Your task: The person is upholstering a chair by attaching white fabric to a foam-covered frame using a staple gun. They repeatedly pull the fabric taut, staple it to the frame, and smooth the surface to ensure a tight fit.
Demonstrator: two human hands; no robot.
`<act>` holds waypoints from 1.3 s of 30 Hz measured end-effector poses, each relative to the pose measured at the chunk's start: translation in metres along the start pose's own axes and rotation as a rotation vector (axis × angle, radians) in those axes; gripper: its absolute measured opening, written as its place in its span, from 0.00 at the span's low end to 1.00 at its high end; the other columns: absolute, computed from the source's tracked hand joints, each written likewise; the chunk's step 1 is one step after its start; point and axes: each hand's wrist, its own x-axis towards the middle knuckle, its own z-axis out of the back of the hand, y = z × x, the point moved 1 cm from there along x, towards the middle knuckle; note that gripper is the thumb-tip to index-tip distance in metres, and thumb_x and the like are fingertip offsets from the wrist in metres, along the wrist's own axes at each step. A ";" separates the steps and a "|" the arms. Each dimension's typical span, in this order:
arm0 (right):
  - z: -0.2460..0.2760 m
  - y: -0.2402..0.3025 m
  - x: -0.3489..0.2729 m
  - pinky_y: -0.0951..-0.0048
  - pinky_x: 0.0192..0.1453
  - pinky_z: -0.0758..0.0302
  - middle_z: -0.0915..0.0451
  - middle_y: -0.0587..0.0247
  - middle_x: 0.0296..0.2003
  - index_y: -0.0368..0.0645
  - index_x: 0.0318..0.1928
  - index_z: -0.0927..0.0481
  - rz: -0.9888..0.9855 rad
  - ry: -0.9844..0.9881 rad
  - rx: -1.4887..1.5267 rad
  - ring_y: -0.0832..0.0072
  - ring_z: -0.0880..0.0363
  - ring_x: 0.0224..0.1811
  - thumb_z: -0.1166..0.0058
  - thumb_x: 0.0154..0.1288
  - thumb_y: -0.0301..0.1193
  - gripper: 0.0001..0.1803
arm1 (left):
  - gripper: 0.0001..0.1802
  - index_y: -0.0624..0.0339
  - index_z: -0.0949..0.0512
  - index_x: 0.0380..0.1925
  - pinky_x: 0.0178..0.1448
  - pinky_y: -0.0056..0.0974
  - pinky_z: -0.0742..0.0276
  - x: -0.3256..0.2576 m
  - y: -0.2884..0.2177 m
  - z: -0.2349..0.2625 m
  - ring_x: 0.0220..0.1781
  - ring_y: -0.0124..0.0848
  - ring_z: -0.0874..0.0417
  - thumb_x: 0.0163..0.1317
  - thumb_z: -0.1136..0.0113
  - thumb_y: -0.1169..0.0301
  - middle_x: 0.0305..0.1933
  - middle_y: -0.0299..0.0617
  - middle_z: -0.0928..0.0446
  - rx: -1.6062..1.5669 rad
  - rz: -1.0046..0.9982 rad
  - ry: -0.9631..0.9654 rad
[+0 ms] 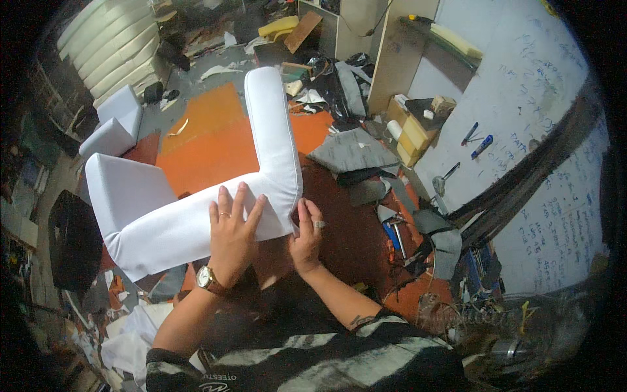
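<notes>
A white upholstered U-shaped piece point(196, 219), like a small padded seat frame, stands in front of me. One of its arms rises at the right and the other at the left. My left hand point(235, 228), with a ring and a watch on the wrist, lies flat with spread fingers on the middle section. At the near right corner my right hand point(307, 235) is closed, its thumb and fingers pinching the edge of the white cover. What lies between those fingertips is mostly hidden.
An orange and brown board point(215, 144) lies beneath. Another white padded piece point(117, 121) stands at the far left. Grey fabric scraps point(356, 153) and hand tools point(395, 238) lie to the right, before a white board point(516, 144) with handwriting. Cream ribbed upholstery point(111, 46) stands behind.
</notes>
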 end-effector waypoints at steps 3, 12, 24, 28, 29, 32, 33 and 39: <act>0.014 -0.015 0.001 0.53 0.70 0.23 0.17 0.47 0.60 0.38 0.61 0.14 0.019 0.004 0.060 0.48 0.19 0.63 0.46 0.54 0.10 0.32 | 0.25 0.57 0.18 0.59 0.69 0.55 0.23 0.000 -0.010 0.017 0.68 0.54 0.23 0.59 0.39 0.76 0.65 0.50 0.23 -0.095 -0.083 -0.030; 0.047 -0.042 0.085 0.59 0.50 0.21 0.17 0.50 0.38 0.37 0.43 0.18 -0.057 0.485 0.388 0.54 0.16 0.42 0.45 0.60 0.20 0.10 | 0.07 0.62 0.19 0.35 0.50 0.51 0.22 0.039 -0.004 0.016 0.48 0.50 0.19 0.55 0.38 0.76 0.40 0.49 0.22 -0.245 -0.048 0.004; 0.032 -0.032 0.077 0.62 0.38 0.26 0.23 0.56 0.29 0.40 0.34 0.27 -0.116 0.404 0.199 0.65 0.23 0.32 0.29 0.51 0.25 0.17 | 0.19 0.59 0.25 0.40 0.51 0.53 0.22 0.052 0.012 0.003 0.48 0.51 0.19 0.56 0.28 0.63 0.41 0.49 0.22 -0.266 -0.155 0.166; 0.029 -0.024 0.077 0.63 0.34 0.28 0.25 0.56 0.26 0.40 0.31 0.29 -0.081 0.360 0.196 0.63 0.25 0.27 0.31 0.51 0.23 0.15 | 0.13 0.58 0.23 0.39 0.48 0.51 0.21 0.045 0.011 -0.004 0.45 0.47 0.16 0.58 0.30 0.68 0.38 0.46 0.20 -0.203 -0.143 0.062; 0.028 -0.028 0.074 0.62 0.33 0.29 0.26 0.56 0.26 0.40 0.31 0.29 -0.039 0.337 0.187 0.61 0.26 0.27 0.33 0.50 0.22 0.15 | 0.11 0.58 0.23 0.39 0.47 0.50 0.21 0.043 0.007 -0.004 0.45 0.47 0.16 0.59 0.32 0.69 0.38 0.45 0.20 -0.190 -0.134 0.072; 0.026 -0.038 0.063 0.60 0.31 0.31 0.29 0.54 0.24 0.40 0.29 0.31 0.078 0.259 0.146 0.55 0.28 0.25 0.38 0.48 0.19 0.13 | 0.09 0.56 0.23 0.38 0.48 0.49 0.21 0.035 0.000 -0.005 0.45 0.44 0.16 0.60 0.35 0.70 0.38 0.43 0.20 -0.155 -0.111 0.108; 0.025 -0.037 0.060 0.60 0.30 0.32 0.29 0.54 0.24 0.40 0.29 0.31 0.111 0.227 0.124 0.54 0.28 0.25 0.39 0.47 0.18 0.13 | 0.09 0.56 0.23 0.38 0.48 0.49 0.21 0.032 0.000 -0.006 0.45 0.44 0.16 0.59 0.35 0.70 0.38 0.43 0.20 -0.146 -0.108 0.124; 0.022 -0.037 0.052 0.58 0.31 0.32 0.30 0.52 0.25 0.40 0.30 0.31 0.129 0.169 0.108 0.51 0.26 0.27 0.45 0.47 0.15 0.11 | 0.04 0.54 0.23 0.38 0.45 0.46 0.22 0.026 -0.001 -0.010 0.43 0.40 0.16 0.64 0.40 0.69 0.36 0.41 0.22 -0.089 -0.137 0.070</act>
